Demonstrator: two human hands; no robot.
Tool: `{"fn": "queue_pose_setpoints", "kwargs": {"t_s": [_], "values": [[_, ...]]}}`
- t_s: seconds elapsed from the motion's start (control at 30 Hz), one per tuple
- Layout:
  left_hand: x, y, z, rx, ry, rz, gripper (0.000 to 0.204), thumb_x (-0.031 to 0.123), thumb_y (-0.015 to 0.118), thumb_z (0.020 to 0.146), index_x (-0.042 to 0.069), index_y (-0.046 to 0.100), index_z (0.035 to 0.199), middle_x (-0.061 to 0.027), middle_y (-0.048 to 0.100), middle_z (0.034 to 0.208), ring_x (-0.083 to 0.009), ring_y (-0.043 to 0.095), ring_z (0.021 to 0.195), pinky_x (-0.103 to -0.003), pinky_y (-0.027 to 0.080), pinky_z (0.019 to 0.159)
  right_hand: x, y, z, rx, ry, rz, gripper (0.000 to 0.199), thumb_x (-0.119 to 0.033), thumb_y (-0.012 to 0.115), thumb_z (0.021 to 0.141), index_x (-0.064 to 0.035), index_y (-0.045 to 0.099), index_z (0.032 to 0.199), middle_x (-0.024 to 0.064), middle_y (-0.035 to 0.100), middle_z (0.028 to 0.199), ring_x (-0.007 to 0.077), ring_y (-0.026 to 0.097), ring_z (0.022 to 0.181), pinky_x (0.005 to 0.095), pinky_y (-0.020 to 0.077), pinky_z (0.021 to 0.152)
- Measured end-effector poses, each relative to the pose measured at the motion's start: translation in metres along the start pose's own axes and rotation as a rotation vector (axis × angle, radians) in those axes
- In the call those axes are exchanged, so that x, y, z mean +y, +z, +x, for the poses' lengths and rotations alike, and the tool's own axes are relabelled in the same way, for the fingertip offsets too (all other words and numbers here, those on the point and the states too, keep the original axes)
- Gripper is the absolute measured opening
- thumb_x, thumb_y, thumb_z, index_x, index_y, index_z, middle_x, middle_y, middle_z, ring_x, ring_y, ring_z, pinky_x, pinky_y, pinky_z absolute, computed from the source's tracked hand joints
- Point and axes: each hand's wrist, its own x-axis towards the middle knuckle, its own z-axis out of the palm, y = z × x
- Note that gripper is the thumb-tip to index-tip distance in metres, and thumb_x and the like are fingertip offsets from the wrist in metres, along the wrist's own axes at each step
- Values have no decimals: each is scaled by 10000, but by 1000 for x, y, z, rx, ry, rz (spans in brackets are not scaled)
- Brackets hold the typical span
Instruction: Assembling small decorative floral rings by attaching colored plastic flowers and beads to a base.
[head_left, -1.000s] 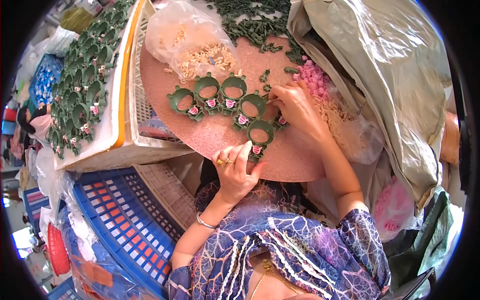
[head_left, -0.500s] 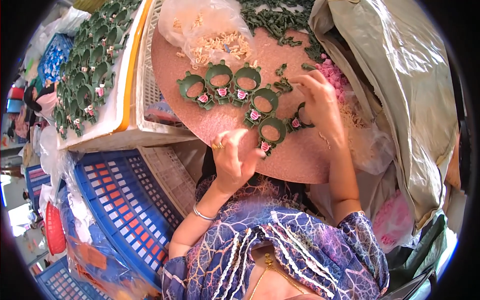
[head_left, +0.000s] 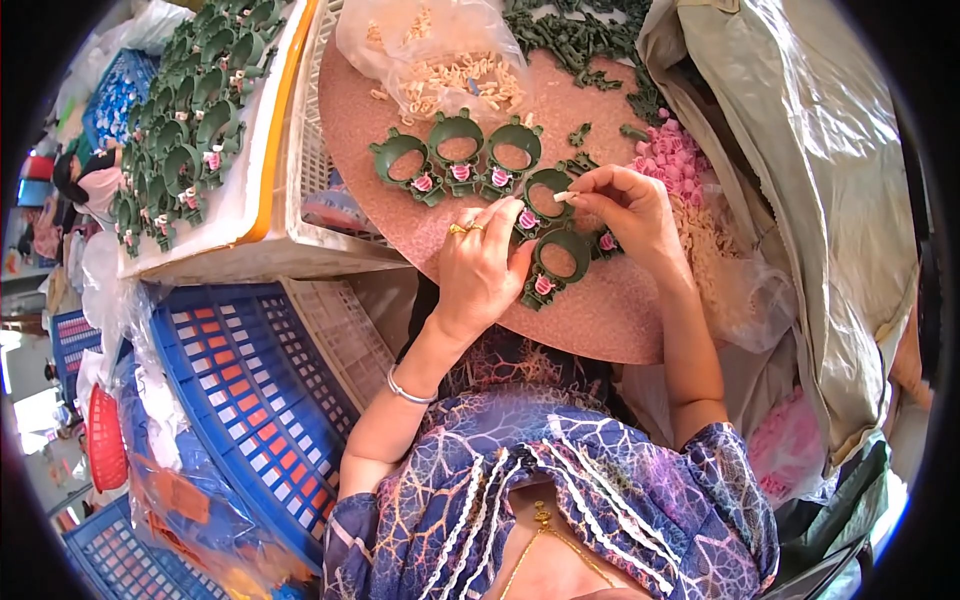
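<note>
Pinching a small pale stick point(head_left: 564, 196), the right hand point(head_left: 632, 212) has its grip clamped on one end, thumb against forefinger. The stick is short, slim and whitish; its long axis runs nearly level, free end pointing left over a dark green ring point(head_left: 545, 177) on the pink bench point(head_left: 600, 330). That ring carries a pink striped piece point(head_left: 527, 219), pointing lower left. The left hand point(head_left: 480, 268) is beside it; I cannot tell whether its grip is closed.

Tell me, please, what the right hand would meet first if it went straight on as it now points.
Probably the green ring-shaped part just left of the pale piece that the right hand pinches, though depth is unclear.
</note>
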Motion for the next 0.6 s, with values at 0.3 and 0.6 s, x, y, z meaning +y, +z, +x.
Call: {"fn": "queue_pose_setpoints", "kwargs": {"t_s": [0.3,0.6], "values": [[-4,7,-6,128,-46,-199,293,52,759,820,-4,642,1083,-172,657,1107,-357,669,983,-407,570,825,-17,13,-8,121,-427,-473,146,-2,750,782,-30,729,924,61,693,873,175,668,747,282,526,633],[-4,7,-13,231,111,-119,307,17,754,817,-11,648,1105,-167,645,1125,-330,671,918,-390,558,781,-34,25,-14,103,-633,-986,158,-151,762,737,-103,701,875,17,614,895,206,602,842,358,407,815]]}}
